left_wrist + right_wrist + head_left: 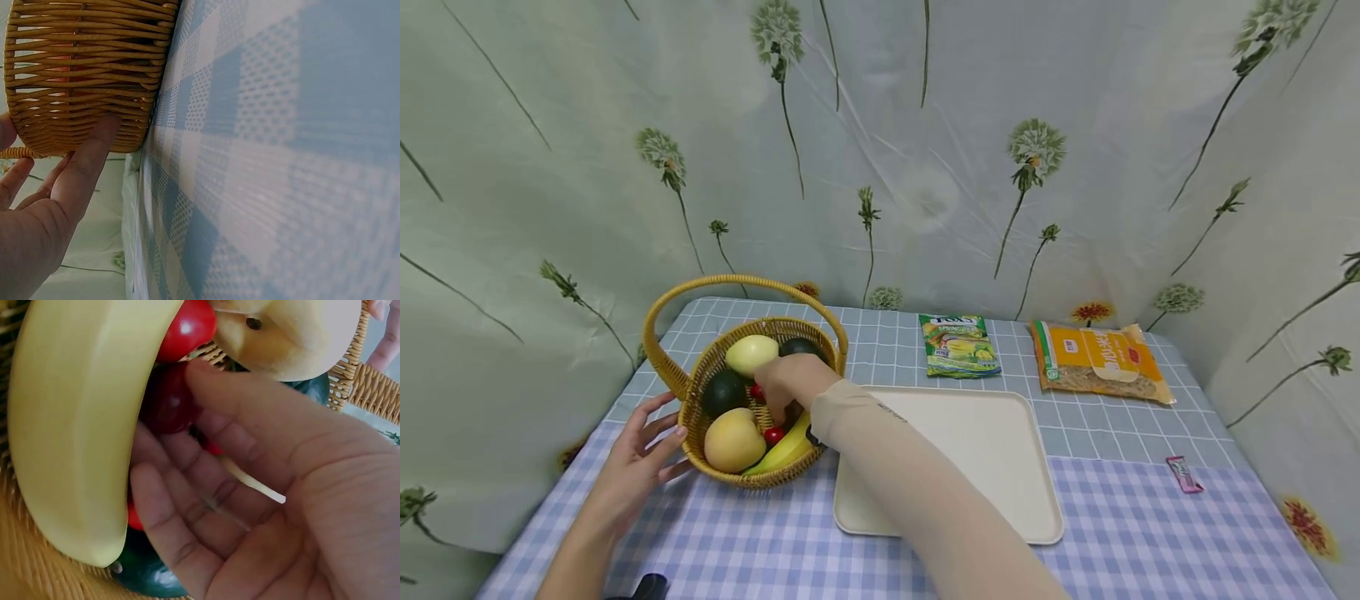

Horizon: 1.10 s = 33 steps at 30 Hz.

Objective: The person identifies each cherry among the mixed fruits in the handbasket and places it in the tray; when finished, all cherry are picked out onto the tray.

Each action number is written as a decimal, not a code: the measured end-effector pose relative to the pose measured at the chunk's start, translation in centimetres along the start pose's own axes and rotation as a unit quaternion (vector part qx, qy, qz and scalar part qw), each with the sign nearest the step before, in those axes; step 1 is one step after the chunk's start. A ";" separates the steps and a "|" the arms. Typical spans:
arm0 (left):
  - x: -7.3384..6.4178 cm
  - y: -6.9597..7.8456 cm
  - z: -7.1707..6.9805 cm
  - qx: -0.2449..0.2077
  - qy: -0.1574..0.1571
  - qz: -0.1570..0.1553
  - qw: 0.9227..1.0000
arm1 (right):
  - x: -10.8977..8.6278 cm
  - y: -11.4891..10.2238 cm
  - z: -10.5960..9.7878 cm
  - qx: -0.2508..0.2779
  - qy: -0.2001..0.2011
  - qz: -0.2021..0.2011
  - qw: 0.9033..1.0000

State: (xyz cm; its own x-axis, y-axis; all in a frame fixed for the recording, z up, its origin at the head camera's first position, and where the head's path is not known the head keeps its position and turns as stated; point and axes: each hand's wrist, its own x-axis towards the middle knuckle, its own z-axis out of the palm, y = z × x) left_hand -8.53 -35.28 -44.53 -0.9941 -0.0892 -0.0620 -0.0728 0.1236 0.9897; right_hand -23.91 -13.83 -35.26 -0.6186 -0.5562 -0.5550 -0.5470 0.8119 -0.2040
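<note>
A wicker basket (696, 442) with a tall arched handle stands on the left of the table. My left hand (636, 454) touches its left side with fingers spread and fairly straight, fingertips against the weave (81, 81) in the left wrist view. Inside the basket, my right hand (250, 506) pinches a dark red round fruit (169, 403) between thumb and fingers. A thin pale stem (253, 484) shows beside the palm. Around the hand lie a banana (75, 425), a bright red fruit (190, 328), a yellowish round fruit (733, 440), a pale green fruit (752, 356) and dark green fruits (724, 393).
A cream tray (977, 425) lies right of the basket, partly under the right forearm. Behind it are a green packet (958, 346) and an orange bag (1101, 362). A small pink wrapped sweet (1183, 474) lies far right. A black object (651, 586) shows at the front left.
</note>
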 end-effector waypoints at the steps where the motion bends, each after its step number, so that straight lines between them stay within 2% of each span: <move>1: 0.0 0.0 0.0 0.001 0.001 0.000 1.000 | 0.1 0.2 -0.1 0.008 -0.010 -0.010 1.000; 5: 0.1 0.1 0.1 -0.003 0.001 0.004 1.000 | 0.5 0.6 -0.4 0.031 -0.038 -0.035 0.998; 9: 0.1 0.1 0.1 -0.006 -0.002 0.008 1.000 | 0.4 0.7 -0.6 0.031 -0.037 -0.047 0.998; 13: 0.1 0.0 0.1 -0.001 0.000 0.005 1.000 | -0.1 1.0 -0.9 -0.008 -0.013 -0.079 0.997; 17: 0.2 -0.1 0.1 0.001 0.003 0.005 1.000 | -0.6 1.6 -0.9 -0.039 0.017 -0.128 0.991; 24: 0.0 -0.2 0.1 -0.009 -0.001 0.011 1.000 | -2.5 3.0 -0.6 -0.038 0.067 -0.212 0.974; 33: 0.0 -0.3 0.1 -0.009 0.001 0.008 1.000 | -6.6 5.1 -0.1 -0.007 0.104 -0.267 0.958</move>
State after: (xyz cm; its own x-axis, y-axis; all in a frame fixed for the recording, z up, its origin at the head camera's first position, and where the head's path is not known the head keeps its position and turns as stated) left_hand -8.57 -35.17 -44.81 -0.9949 -0.0897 -0.0461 -0.0556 0.1072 0.9927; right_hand -22.69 -5.99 -32.55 -0.3464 -0.9163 -0.2010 -0.8236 0.3996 -0.4024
